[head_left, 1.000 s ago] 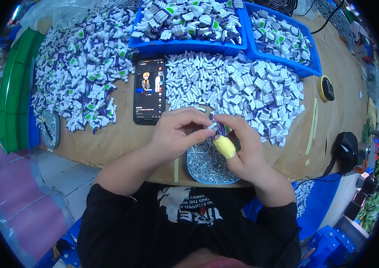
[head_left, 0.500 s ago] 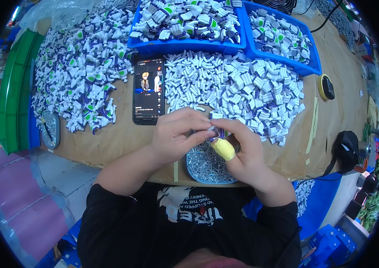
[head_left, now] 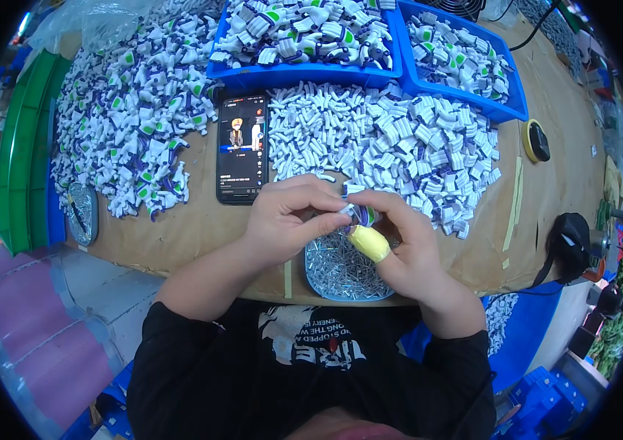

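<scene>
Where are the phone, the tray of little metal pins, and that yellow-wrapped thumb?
phone (head_left: 242, 147), head view, middle of its lit screen.
tray of metal pins (head_left: 341, 270), head view, on the pile of pins inside.
yellow-wrapped thumb (head_left: 370, 243), head view, on the yellow wrap, right hand.

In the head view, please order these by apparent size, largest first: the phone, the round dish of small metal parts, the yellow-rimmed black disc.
1. Phone
2. Round dish of small metal parts, partly hidden by the hands, so ranks 1 and 2 are unsure
3. Yellow-rimmed black disc
</scene>
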`<action>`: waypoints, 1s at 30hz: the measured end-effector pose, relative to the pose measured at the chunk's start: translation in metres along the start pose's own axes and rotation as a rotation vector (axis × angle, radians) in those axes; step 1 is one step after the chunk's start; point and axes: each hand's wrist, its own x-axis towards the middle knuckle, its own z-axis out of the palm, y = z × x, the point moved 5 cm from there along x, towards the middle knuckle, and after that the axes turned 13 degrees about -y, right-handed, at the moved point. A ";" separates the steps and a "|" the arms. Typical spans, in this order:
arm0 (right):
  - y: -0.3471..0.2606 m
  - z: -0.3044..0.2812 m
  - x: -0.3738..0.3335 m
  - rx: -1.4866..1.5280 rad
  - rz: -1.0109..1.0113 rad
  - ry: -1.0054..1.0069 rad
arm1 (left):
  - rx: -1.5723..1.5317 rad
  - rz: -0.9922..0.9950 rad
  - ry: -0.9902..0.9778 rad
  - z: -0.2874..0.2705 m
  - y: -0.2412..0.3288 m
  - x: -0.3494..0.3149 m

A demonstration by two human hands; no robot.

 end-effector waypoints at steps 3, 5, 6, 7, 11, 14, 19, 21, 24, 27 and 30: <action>-0.006 -0.002 -0.001 -0.178 -0.016 0.003 | 0.260 0.092 -0.012 -0.001 0.008 0.002; -0.007 -0.002 0.001 -0.149 0.001 -0.003 | 0.374 0.150 -0.014 0.000 0.012 0.002; -0.007 -0.003 0.001 -0.121 0.020 -0.004 | 0.368 0.150 -0.024 0.000 0.014 0.002; -0.005 -0.004 0.000 -0.121 0.021 -0.001 | 0.362 0.151 -0.033 0.001 0.014 0.003; 0.004 0.000 0.003 0.028 -0.091 0.016 | 0.227 0.080 -0.050 -0.002 0.009 0.001; 0.004 -0.003 0.000 0.037 -0.078 0.024 | 0.164 0.060 -0.045 -0.001 0.007 0.001; -0.006 -0.003 0.001 -0.148 0.003 0.014 | 0.306 0.095 0.004 0.000 0.012 0.000; -0.002 -0.003 0.002 -0.025 -0.052 0.003 | 0.293 0.082 -0.021 -0.002 0.013 0.001; 0.004 -0.004 0.003 0.096 -0.055 -0.038 | 0.215 0.061 -0.056 -0.003 0.009 0.002; -0.002 -0.006 0.003 -0.004 -0.062 -0.033 | 0.131 0.040 -0.052 -0.002 0.006 0.001; -0.006 -0.006 0.002 -0.146 -0.034 0.023 | 0.141 0.019 -0.027 -0.002 0.006 0.000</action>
